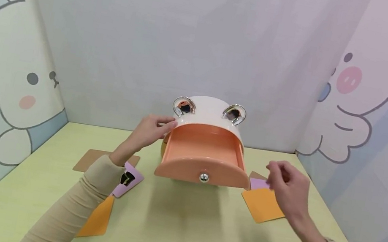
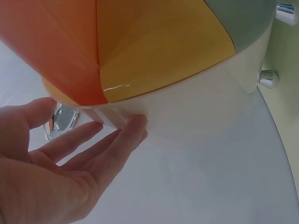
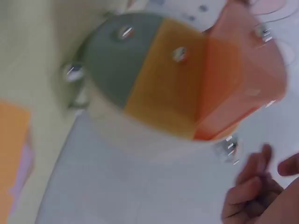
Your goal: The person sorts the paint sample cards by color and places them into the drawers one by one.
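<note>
Nearest the viewer, two beige sleeves reach forward over the pale green bench [image 1: 176, 229]. An orange card [image 1: 97, 220] lies by the left forearm, with a purple card [image 1: 128, 181] just beyond it and a brown card [image 1: 89, 160] farther left. On the right side, another orange card [image 1: 261, 203] lies on the bench with a purple card [image 1: 258, 184] partly under its far edge.

The right hand [image 1: 285, 185] hovers above those right-side cards, fingers loosely curled; whether anything is pinched between them cannot be told.

Between the two hands, toward the back of the bench, stands a small white drawer box [image 1: 210, 117] with two shiny ear-shaped loops on top. Its top orange drawer [image 1: 205, 157] is pulled out toward the viewer, showing a silver knob [image 1: 203, 177] on its front.

The left hand [image 1: 150, 131] rests against the box's left side with straight, relaxed fingers [image 2: 124, 137] touching the white shell, holding nothing.

Behind everything rise the walls with cartoon animal drawings.
</note>
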Demonstrator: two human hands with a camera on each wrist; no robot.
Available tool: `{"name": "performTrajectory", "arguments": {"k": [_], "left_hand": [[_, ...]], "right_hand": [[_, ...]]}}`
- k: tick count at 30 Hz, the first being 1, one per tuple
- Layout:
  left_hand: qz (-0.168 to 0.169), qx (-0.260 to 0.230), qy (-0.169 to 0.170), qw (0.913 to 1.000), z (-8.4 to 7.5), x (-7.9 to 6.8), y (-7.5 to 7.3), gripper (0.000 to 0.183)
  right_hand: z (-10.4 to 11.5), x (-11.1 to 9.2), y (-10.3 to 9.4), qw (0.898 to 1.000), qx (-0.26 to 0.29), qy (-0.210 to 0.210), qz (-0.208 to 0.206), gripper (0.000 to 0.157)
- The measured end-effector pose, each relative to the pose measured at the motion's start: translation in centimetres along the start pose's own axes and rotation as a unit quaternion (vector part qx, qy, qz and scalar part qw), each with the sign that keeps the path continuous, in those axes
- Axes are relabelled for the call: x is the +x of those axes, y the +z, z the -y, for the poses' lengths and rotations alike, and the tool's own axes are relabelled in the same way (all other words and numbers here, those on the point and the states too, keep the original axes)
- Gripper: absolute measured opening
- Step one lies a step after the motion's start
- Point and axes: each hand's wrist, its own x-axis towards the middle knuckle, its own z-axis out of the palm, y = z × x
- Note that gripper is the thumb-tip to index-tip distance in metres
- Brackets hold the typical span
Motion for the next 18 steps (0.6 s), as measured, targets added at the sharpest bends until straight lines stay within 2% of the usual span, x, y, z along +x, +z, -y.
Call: {"name": "performTrajectory", "arguments": {"k": [1, 2, 4, 6, 8, 9, 12, 18], "left_hand": [[0.000, 0.001, 0.000, 1.0000, 0.0, 0.0, 0.0, 0.046], [0.000, 0.002, 0.000, 1.0000, 0.1, 0.1, -0.1, 0.045], [0.000, 0.003, -0.001, 1.0000, 0.1, 0.1, -0.1, 0.045], [0.000, 0.005, -0.002, 1.0000, 0.1, 0.1, -0.2, 0.045], [0.000, 0.006, -0.001, 1.0000, 0.2, 0.1, -0.2, 0.044], [0.001, 0.007, -0.001, 1.0000, 0.1, 0.1, -0.2, 0.044], [0.001, 0.004, 0.001, 1.0000, 0.1, 0.1, -0.2, 0.044], [0.006, 0.002, 0.003, 1.0000, 0.1, 0.1, -0.2, 0.045]], "right_hand": [[-1.5, 0.3, 0.0, 0.997, -0.071, 0.017, 0.031, 0.030], [-3.0, 0.5, 0.2, 0.987, -0.137, 0.033, 0.072, 0.040], [-5.6, 0.4, 0.7, 0.953, -0.251, 0.057, 0.163, 0.064], [-7.5, -0.1, 1.3, 0.918, -0.311, 0.085, 0.232, 0.079], [-8.7, -0.7, 1.8, 0.894, -0.341, 0.115, 0.269, 0.083], [-9.0, -1.0, 2.1, 0.887, -0.347, 0.125, 0.279, 0.082], [-9.2, -1.7, 2.7, 0.877, -0.357, 0.140, 0.288, 0.078], [-9.3, -1.8, 3.2, 0.871, -0.370, 0.141, 0.290, 0.078]]}}
